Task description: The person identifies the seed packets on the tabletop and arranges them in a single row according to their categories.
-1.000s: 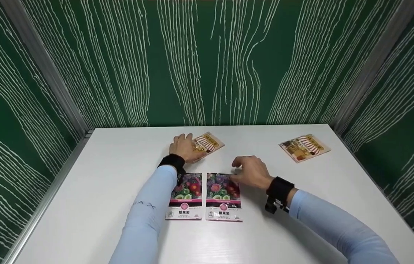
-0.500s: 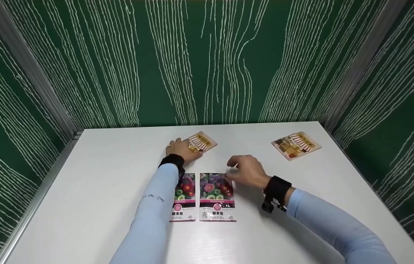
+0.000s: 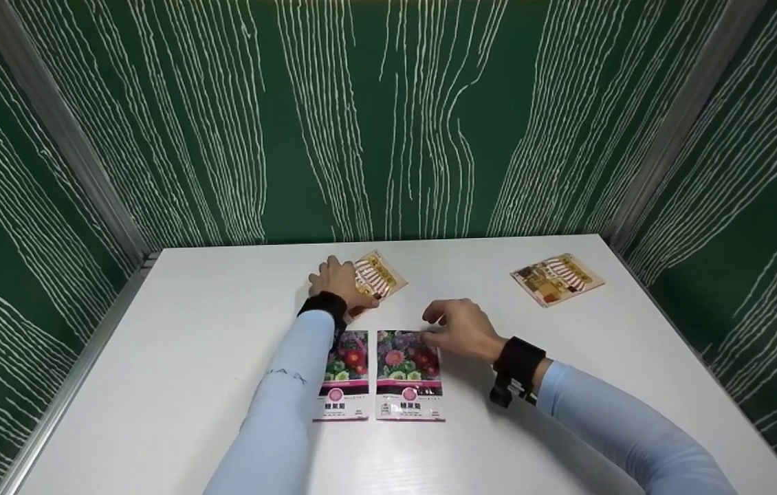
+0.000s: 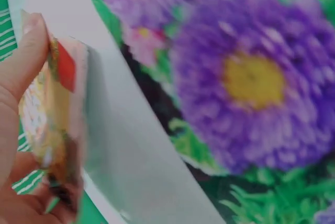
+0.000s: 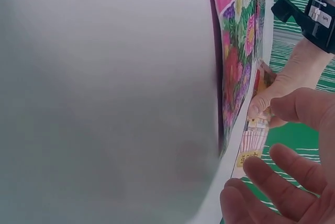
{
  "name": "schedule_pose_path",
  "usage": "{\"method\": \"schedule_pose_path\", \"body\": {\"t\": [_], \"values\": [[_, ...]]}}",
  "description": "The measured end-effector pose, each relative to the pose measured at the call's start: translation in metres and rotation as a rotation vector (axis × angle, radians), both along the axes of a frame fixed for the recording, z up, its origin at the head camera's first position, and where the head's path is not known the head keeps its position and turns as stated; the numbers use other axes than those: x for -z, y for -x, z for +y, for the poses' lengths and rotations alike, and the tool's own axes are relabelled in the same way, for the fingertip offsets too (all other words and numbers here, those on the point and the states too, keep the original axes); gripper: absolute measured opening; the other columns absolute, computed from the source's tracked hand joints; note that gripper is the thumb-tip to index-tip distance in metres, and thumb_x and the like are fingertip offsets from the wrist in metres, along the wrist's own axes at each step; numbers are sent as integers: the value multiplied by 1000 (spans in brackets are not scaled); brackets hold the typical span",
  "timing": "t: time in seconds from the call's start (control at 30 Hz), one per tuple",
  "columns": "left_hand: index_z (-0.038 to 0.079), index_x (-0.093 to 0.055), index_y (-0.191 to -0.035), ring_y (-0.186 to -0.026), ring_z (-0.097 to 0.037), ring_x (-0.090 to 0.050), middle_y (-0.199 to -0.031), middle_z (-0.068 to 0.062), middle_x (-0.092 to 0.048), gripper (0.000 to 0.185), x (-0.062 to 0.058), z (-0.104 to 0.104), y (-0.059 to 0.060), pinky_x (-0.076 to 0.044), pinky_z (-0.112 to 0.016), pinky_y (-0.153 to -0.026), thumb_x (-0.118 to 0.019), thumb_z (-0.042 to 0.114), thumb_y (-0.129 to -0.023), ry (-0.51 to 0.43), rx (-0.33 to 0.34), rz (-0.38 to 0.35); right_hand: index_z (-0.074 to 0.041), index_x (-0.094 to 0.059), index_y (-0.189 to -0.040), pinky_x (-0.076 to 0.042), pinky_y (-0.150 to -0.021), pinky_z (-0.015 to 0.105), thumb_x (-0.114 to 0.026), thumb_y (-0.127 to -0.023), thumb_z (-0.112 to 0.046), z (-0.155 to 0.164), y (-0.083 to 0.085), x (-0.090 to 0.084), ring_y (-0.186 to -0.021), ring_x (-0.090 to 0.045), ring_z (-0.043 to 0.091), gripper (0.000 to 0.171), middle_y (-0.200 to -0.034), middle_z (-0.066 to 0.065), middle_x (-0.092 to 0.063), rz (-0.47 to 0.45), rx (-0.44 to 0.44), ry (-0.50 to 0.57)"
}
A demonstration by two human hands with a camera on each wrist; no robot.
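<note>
Both flower seed packets point(image 3: 408, 375) have printed labels under a pink dot, but the characters are too small to read. Same for the striped packets point(image 3: 556, 278), nothing legible.

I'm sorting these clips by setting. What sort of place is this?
Probably a staged recording booth, not a home: a bare white table boxed in by green panels with white lines, with only flower seed packets and striped packets on it.

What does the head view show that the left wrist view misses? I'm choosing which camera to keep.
Only the head view shows the right hand at the flower packets, a second striped packet far right, and the table. Only the left wrist view shows a blurred close-up of a purple flower. Both show the left hand gripping a striped packet.
</note>
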State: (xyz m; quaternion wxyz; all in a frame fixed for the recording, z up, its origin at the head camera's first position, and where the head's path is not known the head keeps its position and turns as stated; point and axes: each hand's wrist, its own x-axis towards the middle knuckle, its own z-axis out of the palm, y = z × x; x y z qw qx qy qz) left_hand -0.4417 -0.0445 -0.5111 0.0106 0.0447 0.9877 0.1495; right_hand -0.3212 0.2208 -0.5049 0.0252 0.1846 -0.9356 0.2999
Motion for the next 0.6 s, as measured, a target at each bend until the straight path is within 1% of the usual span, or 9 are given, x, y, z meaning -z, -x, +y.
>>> {"method": "schedule_pose_path", "body": {"t": [0.1,0.17,0.27,0.33,0.4,0.5,0.6], "values": [[6,-65,-149,-135,-44,-63,-140,-24,-62,102,3,-1,3,-50,-69,-117,-101,64,-74,11,31,53,-6,-83,-114,-62,-85,45,-90,-92,-24,0,-1,1,-98,-78,27,29,-107,13,-85,-7,3,4],[7,-63,-151,-133,-44,-67,-139,-23,-66,103,3,-1,3,-51,-70,-116,-102,64,-74,17,43,74,-6,-82,-114,-63,-86,46,-90,-91,-23,1,-1,1,-98,-78,28,28,-106,13,-85,-7,1,4],[7,-62,-149,-128,-44,-71,-136,-22,-72,100,4,-2,3,-51,-69,-115,-101,63,-75,21,47,97,-7,-82,-114,-63,-88,47,-90,-91,-22,2,-1,2,-98,-78,28,29,-107,13,-85,-15,0,12],[7,-64,-146,-123,-44,-75,-132,-21,-77,95,5,-3,3,-53,-68,-113,-100,62,-78,41,52,128,-7,-82,-115,-63,-88,47,-90,-91,-22,3,-1,2,-97,-78,26,30,-107,12,-84,-23,2,17],[6,-66,-143,-116,-43,-78,-126,-20,-81,88,7,-4,2,-55,-66,-110,-98,60,-81,69,65,169,-7,-81,-117,-63,-89,47,-90,-91,-23,3,-1,3,-97,-77,24,31,-108,11,-84,-31,5,22],[5,-69,-137,-107,-42,-81,-118,-20,-83,70,9,-7,2,-60,-63,-103,-93,53,-91,104,97,236,-7,-80,-120,-63,-90,47,-90,-92,-23,5,-1,4,-96,-77,23,34,-108,11,-84,-35,17,29],[5,-71,-130,-100,-42,-82,-112,-20,-84,48,9,-11,1,-65,-60,-94,-86,39,-101,87,119,282,-6,-79,-122,-62,-89,47,-89,-92,-22,7,-1,4,-95,-78,23,35,-107,10,-84,-25,25,31]]}}
